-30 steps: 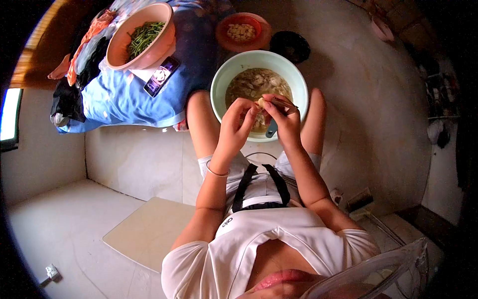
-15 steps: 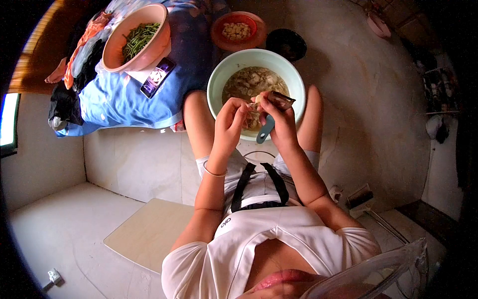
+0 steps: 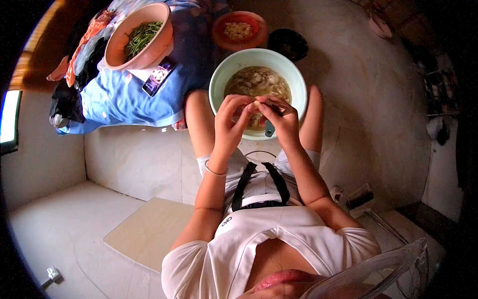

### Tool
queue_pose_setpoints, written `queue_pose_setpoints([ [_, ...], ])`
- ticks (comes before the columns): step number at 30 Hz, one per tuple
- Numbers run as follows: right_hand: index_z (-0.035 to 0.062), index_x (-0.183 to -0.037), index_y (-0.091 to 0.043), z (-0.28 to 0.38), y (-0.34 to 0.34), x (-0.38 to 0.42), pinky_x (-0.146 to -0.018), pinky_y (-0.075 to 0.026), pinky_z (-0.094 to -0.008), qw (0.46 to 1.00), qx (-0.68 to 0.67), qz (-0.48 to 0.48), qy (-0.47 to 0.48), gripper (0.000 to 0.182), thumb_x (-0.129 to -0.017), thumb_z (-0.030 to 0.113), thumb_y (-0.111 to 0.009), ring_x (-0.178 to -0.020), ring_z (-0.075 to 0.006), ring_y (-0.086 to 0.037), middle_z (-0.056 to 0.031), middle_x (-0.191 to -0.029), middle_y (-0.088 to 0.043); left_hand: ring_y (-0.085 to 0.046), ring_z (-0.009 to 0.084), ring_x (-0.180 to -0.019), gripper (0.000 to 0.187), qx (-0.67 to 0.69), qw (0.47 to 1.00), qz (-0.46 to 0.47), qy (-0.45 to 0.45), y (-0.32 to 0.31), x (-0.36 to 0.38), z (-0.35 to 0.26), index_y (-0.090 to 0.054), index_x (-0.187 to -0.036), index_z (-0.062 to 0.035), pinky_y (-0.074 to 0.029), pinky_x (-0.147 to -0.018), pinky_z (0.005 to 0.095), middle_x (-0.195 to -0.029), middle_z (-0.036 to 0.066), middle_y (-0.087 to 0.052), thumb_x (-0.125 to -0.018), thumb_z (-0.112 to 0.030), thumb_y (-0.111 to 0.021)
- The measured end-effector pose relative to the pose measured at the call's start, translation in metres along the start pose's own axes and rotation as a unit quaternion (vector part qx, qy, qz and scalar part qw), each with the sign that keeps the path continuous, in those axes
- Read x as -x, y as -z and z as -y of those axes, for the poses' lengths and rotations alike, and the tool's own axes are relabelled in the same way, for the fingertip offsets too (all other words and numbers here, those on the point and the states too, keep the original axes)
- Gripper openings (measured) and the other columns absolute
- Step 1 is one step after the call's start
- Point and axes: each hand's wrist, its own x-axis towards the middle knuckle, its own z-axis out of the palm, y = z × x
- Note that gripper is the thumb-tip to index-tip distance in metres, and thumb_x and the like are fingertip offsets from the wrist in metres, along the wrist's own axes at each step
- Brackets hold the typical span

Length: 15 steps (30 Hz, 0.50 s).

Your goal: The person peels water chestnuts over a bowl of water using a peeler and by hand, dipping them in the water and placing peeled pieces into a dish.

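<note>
Head view: small pale pc. (image 3: 257, 104), looks like a clove, off-white, rounded, mostly hidden by fingers; it's over the near half of the pale green basin (image 3: 215, 94), btwn both hands' fingertips. L hand (image 3: 230, 119): fingers bent in, thumb & index tips right at the pc.; can't tell if they grip it or only touch. R hand (image 3: 285, 122): closed round a knife-like tool (image 3: 269, 129), grey-green handle w/ a hole poking out below the palm, thumb & index at the pc. too. Basin sits btwn the knees, holding cloudy brownish water w/ lots of pale bits (image 3: 264, 82), too blurred to tell apart.

Surface/room: light, smooth floor (image 3: 358, 99), a bit stained. Just past basin: red bowl (image 3: 257, 22) of pale pcs. (image 3: 238, 31), set in a wider pinkish basin (image 3: 219, 37); black bowl (image 3: 288, 44) beside it. L side: bed-like surface w/ blue cloth (image 3: 119, 99), on it a peach basin (image 3: 115, 50) w/ green beans (image 3: 143, 41), tilted in view, phone (image 3: 159, 75) w/ lit screen next to it, clothes (image 3: 92, 45) piled behind. Tan board (image 3: 149, 231) on floor, lower L; white plug (image 3: 54, 273) near the corner. R edge dim, shelf stuff unclear.
</note>
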Motion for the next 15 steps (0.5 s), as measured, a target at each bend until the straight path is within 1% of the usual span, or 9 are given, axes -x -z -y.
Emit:
queue_pose_setpoints([
  [1, 0.0017, -0.094, -0.059, 0.000, 0.000, 0.000, -0.061, -0.048, -0.0213, 1.000, 0.008, 0.004, -0.003, 0.015, -0.082, 0.010, -0.061, -0.079, -0.0107, -0.060, -0.0048, -0.090, -0.063, -0.055, 0.0118, -0.073, 0.013, -0.048, 0.997, 0.010, -0.053, 0.001, -0.001, -0.002, -0.058, -0.092, 0.0024, -0.044, -0.066, 0.0215, -0.087, 0.007, -0.055, -0.080, -0.002, -0.060],
  [2, 0.0017, -0.094, -0.059, -0.004, 0.002, -0.001, -0.061, -0.048, -0.0213, 1.000, 0.005, 0.008, -0.004, 0.015, -0.082, 0.010, -0.061, -0.079, -0.0107, -0.060, -0.0048, -0.090, -0.063, -0.055, 0.0118, -0.073, 0.013, -0.052, 0.997, 0.008, -0.053, 0.002, -0.001, -0.004, -0.058, -0.092, 0.0024, -0.044, -0.066, 0.0215, -0.087, 0.007, -0.055, -0.080, -0.002, -0.060],
  [4, 0.0004, -0.094, -0.058, -0.016, 0.007, -0.005, -0.065, -0.049, -0.0220, 0.999, 0.024, 0.001, 0.041, 0.016, -0.081, 0.008, -0.061, -0.078, -0.0107, -0.060, -0.0058, -0.089, -0.063, -0.056, 0.0136, -0.074, 0.011, -0.085, 0.994, 0.017, -0.065, 0.005, -0.001, -0.007, -0.060, -0.090, 0.0027, -0.045, -0.066, 0.0225, -0.088, 0.008, -0.055, -0.079, -0.001, -0.060],
  [5, -0.0006, -0.095, -0.057, -0.011, 0.007, -0.004, -0.067, -0.049, -0.0226, 1.000, 0.028, 0.010, 0.010, 0.017, -0.080, 0.006, -0.062, -0.079, -0.0107, -0.060, -0.0063, -0.088, -0.063, -0.056, 0.0135, -0.075, 0.011, -0.070, 0.996, 0.017, -0.061, 0.006, -0.001, -0.006, -0.060, -0.089, 0.0022, -0.045, -0.066, 0.0228, -0.087, 0.008, -0.054, -0.079, -0.001, -0.060],
  [6, -0.0008, -0.094, -0.057, -0.015, 0.009, -0.006, -0.067, -0.049, -0.0226, 0.999, 0.044, 0.007, 0.023, 0.016, -0.081, 0.008, -0.061, -0.079, -0.0109, -0.060, -0.0060, -0.088, -0.063, -0.056, 0.0135, -0.075, 0.011, -0.074, 0.995, 0.013, -0.062, 0.006, -0.001, -0.004, -0.060, -0.089, 0.0022, -0.045, -0.066, 0.0228, -0.087, 0.008, -0.054, -0.079, -0.001, -0.060],
  [8, -0.0008, -0.092, -0.058, -0.009, 0.007, -0.005, -0.066, -0.049, -0.0226, 0.998, 0.054, 0.015, 0.003, 0.014, -0.082, 0.010, -0.060, -0.079, -0.0104, -0.060, -0.0054, -0.087, -0.063, -0.056, 0.0136, -0.074, 0.010, -0.049, 0.998, 0.010, -0.045, 0.005, 0.000, -0.001, -0.060, -0.088, 0.0023, -0.045, -0.065, 0.0226, -0.087, 0.008, -0.054, -0.079, 0.000, -0.060],
  [11, -0.0001, -0.090, -0.060, 0.000, 0.002, -0.001, -0.066, -0.048, -0.0221, 0.999, 0.030, 0.002, -0.014, 0.013, -0.083, 0.011, -0.059, -0.079, -0.0092, -0.059, -0.0042, -0.087, -0.063, -0.057, 0.0137, -0.074, 0.010, -0.043, 0.997, 0.000, -0.059, 0.001, 0.002, -0.001, -0.059, -0.087, 0.0018, -0.046, -0.062, 0.0224, -0.087, 0.008, -0.054, -0.078, 0.000, -0.060],
  [13, 0.0004, -0.089, -0.060, -0.007, 0.005, -0.004, -0.065, -0.047, -0.0218, 0.998, 0.058, -0.002, 0.006, 0.012, -0.083, 0.011, -0.059, -0.078, -0.0088, -0.058, -0.0037, -0.087, -0.063, -0.058, 0.0140, -0.074, 0.010, -0.044, 0.997, -0.005, -0.065, 0.001, 0.003, -0.001, -0.059, -0.087, 0.0017, -0.047, -0.060, 0.0226, -0.087, 0.008, -0.054, -0.078, 0.001, -0.061],
  [15, 0.0009, -0.089, -0.061, -0.009, 0.006, -0.005, -0.065, -0.047, -0.0216, 0.996, 0.085, -0.006, 0.026, 0.012, -0.083, 0.011, -0.059, -0.077, -0.0083, -0.057, -0.0031, -0.087, -0.062, -0.057, 0.0124, -0.077, 0.012, -0.079, 0.995, -0.004, -0.062, 0.001, 0.004, -0.001, -0.059, -0.089, 0.0017, -0.046, -0.065, 0.0204, -0.091, 0.008, -0.055, -0.077, 0.002, -0.060],
])
